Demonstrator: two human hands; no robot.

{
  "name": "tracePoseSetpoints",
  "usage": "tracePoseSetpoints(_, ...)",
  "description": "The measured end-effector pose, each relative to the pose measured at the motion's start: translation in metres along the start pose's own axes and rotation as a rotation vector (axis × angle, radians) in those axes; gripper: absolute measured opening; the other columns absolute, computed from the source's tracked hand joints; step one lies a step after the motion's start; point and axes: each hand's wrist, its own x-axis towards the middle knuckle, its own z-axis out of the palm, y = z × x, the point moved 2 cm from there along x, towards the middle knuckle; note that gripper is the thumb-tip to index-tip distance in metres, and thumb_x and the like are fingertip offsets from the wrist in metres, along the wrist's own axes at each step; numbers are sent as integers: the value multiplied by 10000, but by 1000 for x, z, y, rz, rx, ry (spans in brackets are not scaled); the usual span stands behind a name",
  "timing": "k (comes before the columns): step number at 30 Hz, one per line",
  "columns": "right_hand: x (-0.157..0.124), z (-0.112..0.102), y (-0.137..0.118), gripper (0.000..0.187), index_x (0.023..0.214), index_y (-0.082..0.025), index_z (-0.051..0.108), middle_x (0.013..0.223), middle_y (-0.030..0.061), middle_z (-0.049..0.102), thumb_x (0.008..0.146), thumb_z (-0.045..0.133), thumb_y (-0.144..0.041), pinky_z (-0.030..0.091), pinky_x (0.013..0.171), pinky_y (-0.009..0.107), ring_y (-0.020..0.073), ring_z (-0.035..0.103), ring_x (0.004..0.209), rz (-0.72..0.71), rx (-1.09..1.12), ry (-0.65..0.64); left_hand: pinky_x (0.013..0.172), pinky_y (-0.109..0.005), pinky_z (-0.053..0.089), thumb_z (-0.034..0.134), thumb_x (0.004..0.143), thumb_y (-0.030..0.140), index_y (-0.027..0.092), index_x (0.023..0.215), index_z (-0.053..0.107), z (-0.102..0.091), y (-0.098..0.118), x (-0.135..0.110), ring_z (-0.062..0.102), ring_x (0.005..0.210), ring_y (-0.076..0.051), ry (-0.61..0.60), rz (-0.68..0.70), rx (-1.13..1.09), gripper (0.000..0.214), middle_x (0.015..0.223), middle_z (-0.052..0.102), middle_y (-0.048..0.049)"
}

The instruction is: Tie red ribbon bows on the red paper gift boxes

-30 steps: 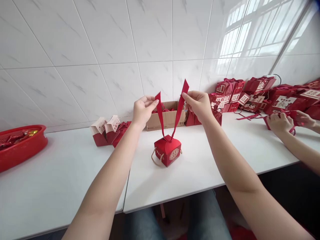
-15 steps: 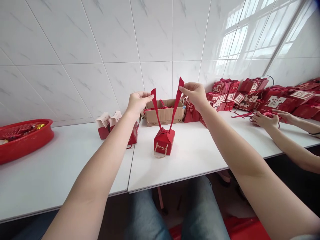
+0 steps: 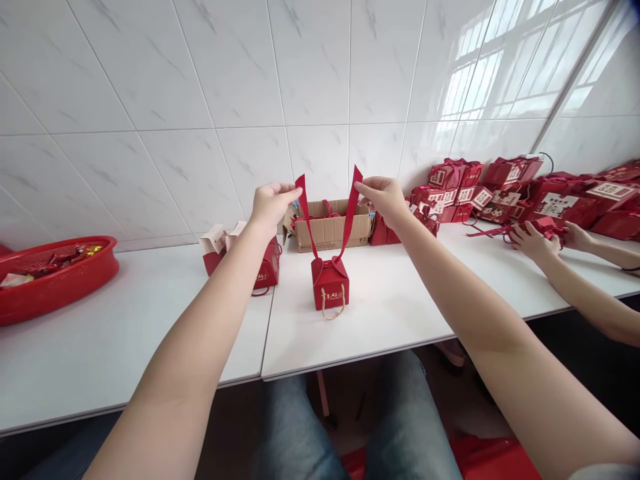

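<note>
A small red gift box (image 3: 331, 283) with gold lettering stands upright on the white table, its gold cord handle (image 3: 333, 315) hanging down the front. A red ribbon (image 3: 350, 223) comes out of its folded top, the two ends drawn up in a V. Between thumb and fingertips, my left hand (image 3: 273, 208) pinches the left end of the ribbon. My right hand (image 3: 385, 199) pinches the other end, up and to the right of the box. Both hands are above the box and do not touch it.
Behind the gift box is a cardboard carton (image 3: 325, 235) with red ribbons. Partly open red boxes (image 3: 215, 245) are at left, beyond them a red plastic basket (image 3: 60, 293) of wrapped sweets. Stacked gift boxes (image 3: 453, 193) line the right wall. A co-worker's hands (image 3: 537, 245) handle a red box.
My right hand has lowered slightly and the ribbon ends sit at more even heights. The gift box has turned so its lettered front faces me more squarely. The view has shifted a little.
</note>
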Motion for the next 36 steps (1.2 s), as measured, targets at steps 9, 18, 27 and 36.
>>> tracePoseSetpoints(9, -2, 8, -4, 181, 691, -166, 670, 603, -19, 568, 692, 734, -335, 372, 441, 207, 59, 456, 491, -1, 46, -5, 788, -318, 434, 769, 620, 244, 180, 667, 660, -1, 7, 5, 570, 734, -163, -37, -31, -27, 135, 760, 660, -42)
tracePoseSetpoints(18, 3, 14, 0, 177, 681, -170, 637, 687, 5, 631, 718, 722, -322, 422, 492, 186, 86, 585, 623, 24, 71, -18, 768, -313, 424, 764, 624, 261, 190, 683, 653, 5, 7, 7, 563, 735, -163, -76, -79, -63, 144, 828, 673, -43)
tracePoseSetpoints(27, -1, 33, -6, 142, 768, -184, 534, 769, 39, 711, 881, 576, -258, 568, 705, 269, 120, 689, 707, 67, 213, -164, 860, -327, 436, 801, 633, 326, 189, 757, 712, 11, 7, 12, 612, 885, -187, -168, 10, 27, 205, 872, 709, -48)
tracePoseSetpoints(36, -1, 50, -16, 176, 754, -184, 576, 698, 36, 668, 834, 641, -326, 497, 518, 234, 130, 643, 584, -27, -51, -214, 898, -350, 452, 798, 659, 245, 158, 741, 717, 28, 23, 11, 645, 851, -182, -318, 147, 43, 144, 807, 718, -54)
